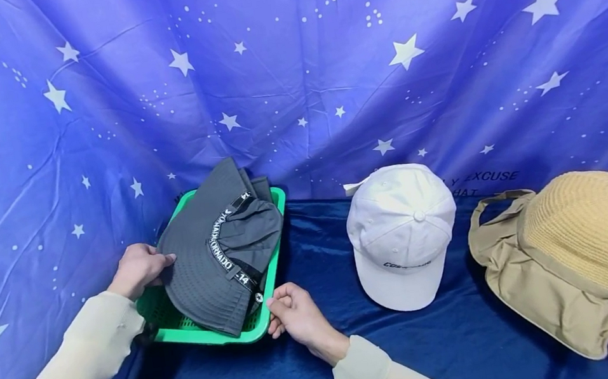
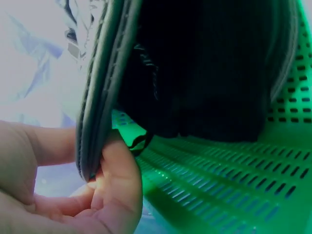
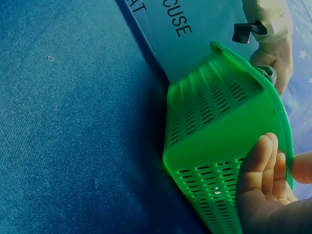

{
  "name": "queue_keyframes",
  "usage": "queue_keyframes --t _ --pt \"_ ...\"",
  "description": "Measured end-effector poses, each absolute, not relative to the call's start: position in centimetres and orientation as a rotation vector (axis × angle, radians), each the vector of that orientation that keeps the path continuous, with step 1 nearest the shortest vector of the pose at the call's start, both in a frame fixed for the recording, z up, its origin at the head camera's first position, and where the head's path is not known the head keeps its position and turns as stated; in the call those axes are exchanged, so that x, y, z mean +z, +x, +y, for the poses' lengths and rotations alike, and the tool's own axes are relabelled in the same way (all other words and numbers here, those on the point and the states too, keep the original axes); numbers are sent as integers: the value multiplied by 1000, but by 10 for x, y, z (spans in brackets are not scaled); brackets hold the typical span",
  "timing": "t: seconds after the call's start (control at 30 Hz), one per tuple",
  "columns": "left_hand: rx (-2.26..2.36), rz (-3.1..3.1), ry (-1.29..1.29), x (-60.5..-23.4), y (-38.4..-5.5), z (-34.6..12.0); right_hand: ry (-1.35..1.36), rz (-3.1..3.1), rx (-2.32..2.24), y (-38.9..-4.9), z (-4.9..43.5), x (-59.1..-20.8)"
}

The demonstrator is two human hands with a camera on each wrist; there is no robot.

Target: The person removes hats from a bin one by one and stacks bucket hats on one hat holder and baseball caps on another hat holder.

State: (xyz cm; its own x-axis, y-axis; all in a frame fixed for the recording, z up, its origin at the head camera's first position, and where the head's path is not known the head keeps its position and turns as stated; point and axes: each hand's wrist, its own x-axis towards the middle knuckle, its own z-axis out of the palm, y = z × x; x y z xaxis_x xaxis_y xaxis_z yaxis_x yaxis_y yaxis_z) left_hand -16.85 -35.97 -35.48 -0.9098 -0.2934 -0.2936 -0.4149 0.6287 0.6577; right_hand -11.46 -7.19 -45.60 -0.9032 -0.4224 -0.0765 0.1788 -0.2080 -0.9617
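A dark grey bucket hat (image 1: 200,273) with a lettered black-and-white band lies tilted in a green plastic basket (image 1: 199,335), part of it rising above the far rim. My left hand (image 1: 141,266) pinches the hat's left brim edge between thumb and fingers; in the left wrist view the stitched brim (image 2: 100,92) sits between them. My right hand (image 1: 297,315) grips the basket's near right corner, thumb on the rim and fingers against the outer wall, as the right wrist view shows. Beneath the hat, most of the basket's floor is hidden.
Right of the basket a white baseball cap (image 1: 402,234) stands on the dark blue cloth (image 1: 329,378). Farther right lies a tan sun hat (image 1: 593,241) with a knitted crown and a wide fabric brim. A purple star-printed curtain (image 1: 298,56) hangs behind and along the left.
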Motion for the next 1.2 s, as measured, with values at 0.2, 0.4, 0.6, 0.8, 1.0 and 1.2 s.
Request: queue_keyframes --t 0.2,0.4,0.6,0.8,1.0,1.2 --pt "1265 2775 -584 -346 -159 -354 -278 1676 -2164 -114 -73 -456" --pt "1410 2867 -524 -332 -147 -348 -284 1668 -2165 -114 -74 -455" --pt "1355 3074 -501 -315 -137 -335 -279 1700 -2133 -114 -75 -454" --pt "1442 3217 -505 -299 -129 -315 -280 1695 -2133 -117 -76 -457" --pt "1698 3238 -463 -284 -119 -295 -263 1677 -2131 -117 -76 -456" --pt "2019 3092 -364 -272 -105 -283 -266 1669 -2141 -119 -74 -456"
